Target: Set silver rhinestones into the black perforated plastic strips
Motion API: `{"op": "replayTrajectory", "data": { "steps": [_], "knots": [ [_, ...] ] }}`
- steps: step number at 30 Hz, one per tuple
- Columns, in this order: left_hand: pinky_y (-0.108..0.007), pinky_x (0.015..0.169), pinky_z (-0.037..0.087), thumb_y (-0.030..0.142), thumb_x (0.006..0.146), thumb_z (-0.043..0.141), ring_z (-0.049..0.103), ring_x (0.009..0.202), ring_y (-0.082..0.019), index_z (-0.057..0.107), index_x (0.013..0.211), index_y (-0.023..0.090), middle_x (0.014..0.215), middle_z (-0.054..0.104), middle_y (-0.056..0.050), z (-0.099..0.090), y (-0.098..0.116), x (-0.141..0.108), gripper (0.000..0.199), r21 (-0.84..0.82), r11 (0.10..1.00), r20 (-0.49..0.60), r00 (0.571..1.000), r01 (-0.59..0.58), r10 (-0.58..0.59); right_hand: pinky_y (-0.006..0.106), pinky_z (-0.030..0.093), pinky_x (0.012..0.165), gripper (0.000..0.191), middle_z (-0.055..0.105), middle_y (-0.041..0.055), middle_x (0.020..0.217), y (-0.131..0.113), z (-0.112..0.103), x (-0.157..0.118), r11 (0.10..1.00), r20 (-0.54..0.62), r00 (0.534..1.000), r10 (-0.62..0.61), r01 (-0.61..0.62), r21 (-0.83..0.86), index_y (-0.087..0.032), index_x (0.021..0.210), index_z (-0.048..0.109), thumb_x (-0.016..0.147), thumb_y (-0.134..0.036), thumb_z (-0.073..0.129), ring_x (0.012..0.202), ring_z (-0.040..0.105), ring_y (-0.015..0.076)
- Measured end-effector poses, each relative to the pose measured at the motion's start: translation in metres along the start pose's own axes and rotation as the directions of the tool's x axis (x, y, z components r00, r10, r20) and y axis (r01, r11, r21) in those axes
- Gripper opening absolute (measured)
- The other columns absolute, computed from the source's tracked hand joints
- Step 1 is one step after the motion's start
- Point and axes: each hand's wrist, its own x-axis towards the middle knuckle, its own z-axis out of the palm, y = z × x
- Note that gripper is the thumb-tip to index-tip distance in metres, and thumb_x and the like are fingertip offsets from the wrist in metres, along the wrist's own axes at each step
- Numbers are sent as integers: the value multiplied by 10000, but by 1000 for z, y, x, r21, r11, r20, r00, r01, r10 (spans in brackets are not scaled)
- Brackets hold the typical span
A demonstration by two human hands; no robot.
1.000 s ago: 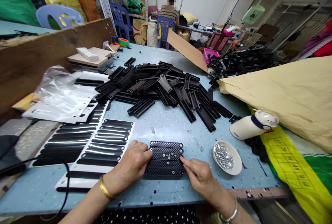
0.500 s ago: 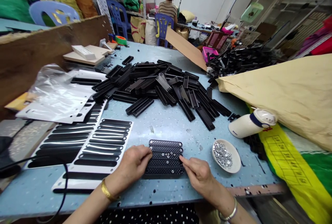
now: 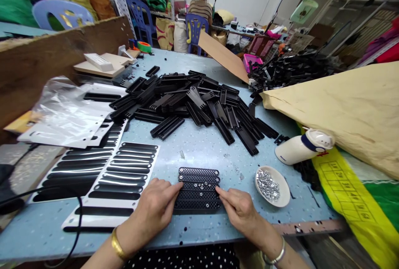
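Note:
Several black plastic strips (image 3: 199, 198) with a lattice surface lie side by side in front of me. Small silvery nuts (image 3: 201, 187) sit on them, a few loose near the middle and others at strip ends. My left hand (image 3: 157, 202) has its index fingertip on the left end of a middle strip, thumb apart and lower, the other fingers curled. At the right end of the strips, my right hand (image 3: 238, 209) touches the edge with its index fingertip. Its fingers are drawn together, and anything inside them is hidden. A white bowl (image 3: 285, 200) of similar nuts stands to the right.
Beyond the strips lies a big heap of black plastic pieces (image 3: 187, 94). Sheets of black stickers (image 3: 134, 165) and a clear plastic bag (image 3: 68, 103) are at left. A white bottle (image 3: 289, 150) lies tilted at right. A person (image 3: 201, 7) sits far back.
My left hand has gone from a closed pinch at the strips' left edge to a stretched index finger on a strip end, thumb apart. My right hand stays nearly still.

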Motion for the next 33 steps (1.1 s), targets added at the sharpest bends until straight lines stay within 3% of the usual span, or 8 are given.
{"op": "replayTrajectory", "data": {
  "steps": [3,6,16,25,33],
  "knots": [
    [-350,607,421,30,882,403,526,615,-195,631,1137,117,675,589,-49,1,3,-8,353,154,985,69,996,-72,62,285,365,515,326,525,6,596,-1,-1,1,1000,2,1000,6,-6,6,-85,1196,661,950,-85,447,529,471,137],
    [-357,618,410,9,870,400,518,627,-199,622,1152,96,689,584,-56,0,2,-11,369,189,978,75,994,-89,76,286,367,516,323,519,4,594,-2,-2,1,1000,2,1000,8,-8,18,-80,1198,658,949,-83,453,527,465,137],
    [-292,612,454,98,933,417,596,628,-167,615,1176,173,676,635,-6,-5,-9,-12,322,-98,994,82,996,48,-40,292,368,521,323,546,19,597,-1,-1,0,1000,-2,1000,14,-14,0,-86,1189,668,951,-92,450,532,483,143],
    [-262,595,472,67,910,371,618,605,-146,489,1351,229,708,672,14,-1,-21,-22,484,-82,996,95,995,-21,29,266,448,544,300,636,45,638,0,-5,3,980,20,991,136,-137,146,-126,1138,711,937,-144,488,552,568,139],
    [-250,601,474,70,905,394,618,621,-145,511,1331,245,713,672,18,0,-21,-22,476,-115,993,67,998,-9,17,232,485,490,291,679,40,650,-4,-10,10,923,8,971,238,-229,309,-126,1084,734,898,-143,510,505,590,121]
  ]
}}
